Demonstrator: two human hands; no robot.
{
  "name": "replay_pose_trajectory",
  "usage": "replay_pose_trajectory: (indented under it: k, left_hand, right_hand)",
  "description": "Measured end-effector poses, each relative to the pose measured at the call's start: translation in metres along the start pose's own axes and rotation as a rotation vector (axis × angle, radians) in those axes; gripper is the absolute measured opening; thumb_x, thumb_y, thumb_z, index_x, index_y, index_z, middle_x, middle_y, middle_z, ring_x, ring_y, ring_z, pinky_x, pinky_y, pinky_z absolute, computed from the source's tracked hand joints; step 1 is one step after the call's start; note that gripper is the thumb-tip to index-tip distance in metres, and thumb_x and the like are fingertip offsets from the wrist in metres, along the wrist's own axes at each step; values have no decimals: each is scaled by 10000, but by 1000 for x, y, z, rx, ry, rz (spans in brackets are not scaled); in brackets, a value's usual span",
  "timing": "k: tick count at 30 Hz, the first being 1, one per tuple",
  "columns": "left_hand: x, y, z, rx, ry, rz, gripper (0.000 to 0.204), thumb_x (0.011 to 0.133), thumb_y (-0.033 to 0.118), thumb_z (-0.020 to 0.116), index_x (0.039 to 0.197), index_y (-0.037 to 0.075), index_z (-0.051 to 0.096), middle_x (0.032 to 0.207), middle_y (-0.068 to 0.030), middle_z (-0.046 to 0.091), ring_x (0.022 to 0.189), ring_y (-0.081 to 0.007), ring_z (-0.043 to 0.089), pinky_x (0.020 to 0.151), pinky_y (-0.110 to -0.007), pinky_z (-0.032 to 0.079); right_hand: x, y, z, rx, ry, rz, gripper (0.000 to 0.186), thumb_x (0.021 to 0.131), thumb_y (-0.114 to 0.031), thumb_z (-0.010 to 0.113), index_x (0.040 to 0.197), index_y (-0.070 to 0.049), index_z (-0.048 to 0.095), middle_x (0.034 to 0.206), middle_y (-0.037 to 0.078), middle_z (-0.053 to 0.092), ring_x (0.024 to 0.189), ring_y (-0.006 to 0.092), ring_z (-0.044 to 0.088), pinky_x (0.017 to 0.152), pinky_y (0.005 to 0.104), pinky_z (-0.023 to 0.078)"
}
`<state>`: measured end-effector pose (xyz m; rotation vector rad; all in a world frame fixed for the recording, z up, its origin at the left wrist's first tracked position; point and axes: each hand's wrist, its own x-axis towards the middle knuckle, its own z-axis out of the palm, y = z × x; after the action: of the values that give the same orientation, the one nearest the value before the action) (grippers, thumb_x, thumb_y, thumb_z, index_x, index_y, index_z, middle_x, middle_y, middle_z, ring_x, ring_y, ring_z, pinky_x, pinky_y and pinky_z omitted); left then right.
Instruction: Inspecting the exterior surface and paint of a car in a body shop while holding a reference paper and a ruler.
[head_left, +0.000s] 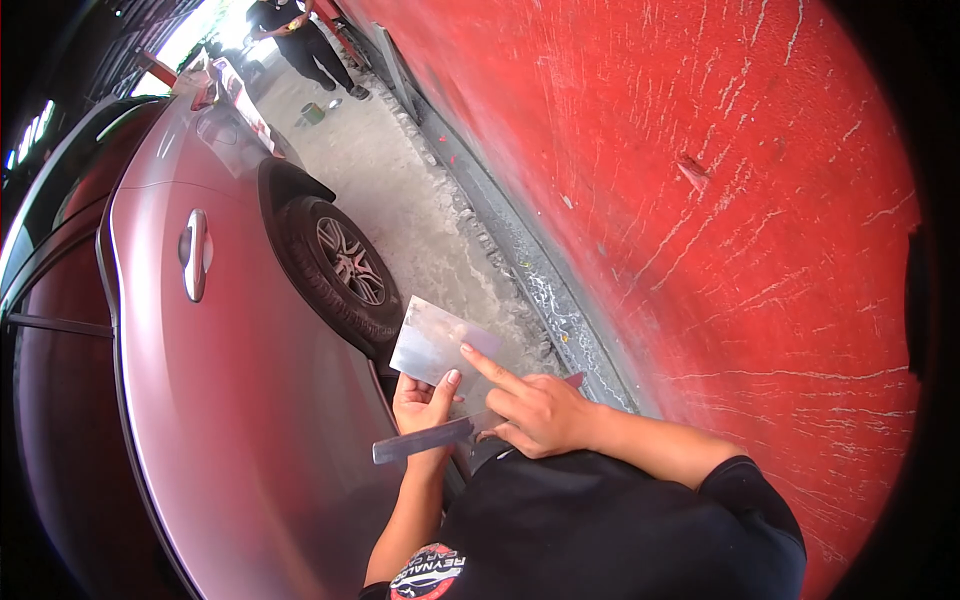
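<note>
My left hand (428, 400) grips a thin, flat, pale rectangular plate (430, 340) by its lower edge, thumb on top. Greyish smears and a small beige patch mark the plate's face. My right hand (540, 412) points its index finger at the plate, the fingertip on or just above its right part. Its other fingers curl round a flat grey strip (422, 441), which juts left across my left wrist. A small dark red tip (574, 380) shows beyond the right hand's knuckles; whether it belongs to the strip, I cannot tell.
A pinkish-silver car (250, 350) stands close on my left, with its wheel (350, 260) ahead. A cracked red wall (720, 230) rises on the right above a grey gutter (545, 290). Farther off, a person (305, 45) in dark clothes stands near a green container (313, 113).
</note>
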<state>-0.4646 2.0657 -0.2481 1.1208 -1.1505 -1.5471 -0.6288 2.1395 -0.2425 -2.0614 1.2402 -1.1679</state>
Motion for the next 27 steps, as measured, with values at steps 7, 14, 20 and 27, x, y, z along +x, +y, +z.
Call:
replay_pose_trajectory:
  k: [7,14,20,27]
  left_hand:
    - [-1,2,0,-23,-12,13,346,795,-2,650,1113,25,519,988,-51,633,818,-81,603,603,-190,487]
    - [0,0,-1,-14,-14,37,351,796,1,652,1118,24,514,993,-52,634,823,-84,604,612,-191,486]
    - [-1,1,-2,-2,2,22,359,792,1,656,1121,19,513,992,-57,633,829,-88,602,622,-199,483]
    - [1,-2,-7,4,24,45,355,803,-7,632,1133,18,504,1008,-78,628,848,-125,614,627,-220,493]
  right_hand:
    - [5,0,-3,-39,-62,62,246,713,-137,655,777,-36,441,1378,301,287,634,362,605,574,427,490]
    - [8,1,-1,-21,-46,15,250,706,-124,654,798,-29,442,1371,305,294,714,369,609,616,440,496]
    - [5,1,3,-29,-11,-25,294,696,-142,680,718,-39,406,1383,286,297,634,344,587,566,410,468]
    - [3,-3,4,-11,-78,-43,281,695,-129,668,755,-26,413,1364,277,327,653,347,589,568,428,473]
